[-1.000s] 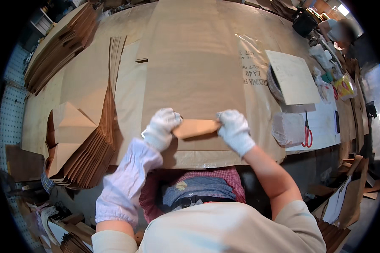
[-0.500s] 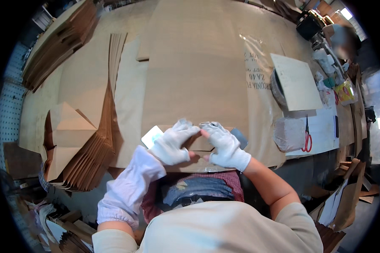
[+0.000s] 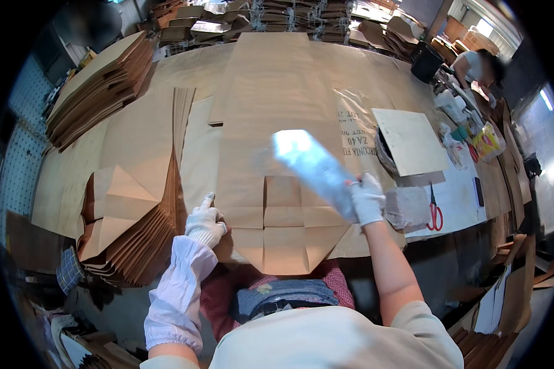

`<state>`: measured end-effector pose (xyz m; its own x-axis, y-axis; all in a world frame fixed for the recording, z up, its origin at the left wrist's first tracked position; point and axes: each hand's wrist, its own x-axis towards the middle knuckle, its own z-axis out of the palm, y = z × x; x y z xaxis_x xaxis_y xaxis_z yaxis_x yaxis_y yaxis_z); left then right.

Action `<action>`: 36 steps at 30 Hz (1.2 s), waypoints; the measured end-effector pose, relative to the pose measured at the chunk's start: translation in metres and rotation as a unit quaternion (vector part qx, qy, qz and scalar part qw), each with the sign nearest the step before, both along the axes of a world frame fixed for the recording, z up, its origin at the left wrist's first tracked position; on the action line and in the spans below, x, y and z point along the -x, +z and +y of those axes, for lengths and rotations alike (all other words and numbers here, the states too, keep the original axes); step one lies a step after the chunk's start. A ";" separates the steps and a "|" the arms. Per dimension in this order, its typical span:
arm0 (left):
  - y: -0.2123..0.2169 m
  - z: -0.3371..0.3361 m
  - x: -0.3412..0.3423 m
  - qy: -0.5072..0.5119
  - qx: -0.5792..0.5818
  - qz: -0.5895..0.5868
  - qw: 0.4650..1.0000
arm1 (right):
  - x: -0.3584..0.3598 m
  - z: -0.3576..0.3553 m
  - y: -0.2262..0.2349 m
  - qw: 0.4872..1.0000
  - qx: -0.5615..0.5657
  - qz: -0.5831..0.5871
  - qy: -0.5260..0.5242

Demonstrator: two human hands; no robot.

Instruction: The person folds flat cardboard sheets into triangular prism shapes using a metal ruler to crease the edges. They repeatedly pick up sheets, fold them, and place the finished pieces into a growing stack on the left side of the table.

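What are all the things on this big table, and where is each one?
Flat brown paper bag: one, brown, table centre, bottom flaps folded open.
Pale blurred sheet: one, whitish, over the bag, in the right hand.
Folded brown paper bags: a fanned stack, brown, front left.
Brown paper stack: one pile, brown, far left.
Square cardboard sheet: one, tan, right of centre.
Red-handled scissors: one pair, red, right side.
Grey cloth pad: one, grey, beside the scissors.
Another person: one, far right.
Left hand: white glove, pressing on the bag's left edge.
Right hand: white glove, gripping the sheet.
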<state>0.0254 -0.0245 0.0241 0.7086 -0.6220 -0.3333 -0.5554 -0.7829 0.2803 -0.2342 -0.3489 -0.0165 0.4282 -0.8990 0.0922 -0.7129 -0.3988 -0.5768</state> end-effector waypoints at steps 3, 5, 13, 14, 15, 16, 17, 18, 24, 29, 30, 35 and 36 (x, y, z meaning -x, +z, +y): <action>-0.026 0.026 -0.009 -0.019 0.119 -0.030 0.992 | 0.016 -0.015 -0.021 0.988 0.105 0.112 -0.016; -0.037 0.026 0.013 0.089 0.154 0.057 0.982 | 0.058 0.027 -0.040 0.922 0.360 0.121 0.081; 0.114 0.055 -0.061 -0.047 0.312 -0.179 0.932 | -0.037 0.132 -0.008 0.973 -0.023 0.022 0.229; 0.150 0.074 -0.075 -0.083 0.330 -0.290 0.894 | -0.065 0.143 0.020 0.967 -0.043 -0.036 0.250; 0.167 0.092 -0.102 -0.068 0.275 -0.341 0.896 | -0.107 0.159 0.050 0.954 -0.069 -0.095 0.274; 0.177 0.112 -0.124 0.051 0.276 -0.316 0.906 | -0.148 0.171 0.059 0.933 -0.040 -0.166 0.315; 0.190 0.153 -0.153 0.111 0.260 -0.304 0.910 | -0.193 0.197 0.077 0.912 -0.093 -0.186 0.354; 0.199 0.185 -0.183 0.167 0.265 -0.285 0.906 | -0.235 0.208 0.074 0.901 -0.139 -0.171 0.373; 0.078 0.393 -0.305 0.274 0.189 -0.188 0.924 | -0.340 0.328 0.110 0.875 -0.075 0.088 0.471; -0.016 0.433 -0.239 0.351 0.399 -0.100 0.841 | -0.274 0.273 0.049 0.592 -0.612 -0.285 0.441; -0.009 0.489 -0.243 0.328 0.354 -0.161 0.861 | -0.244 0.260 0.082 0.417 -0.727 -0.369 0.402; 0.074 0.391 -0.023 0.222 0.572 -0.299 0.731 | -0.112 0.193 0.160 0.277 -0.708 -0.545 0.353; 0.092 0.339 0.011 0.327 0.525 -0.343 0.707 | -0.102 0.194 0.160 0.289 -0.704 -0.541 0.358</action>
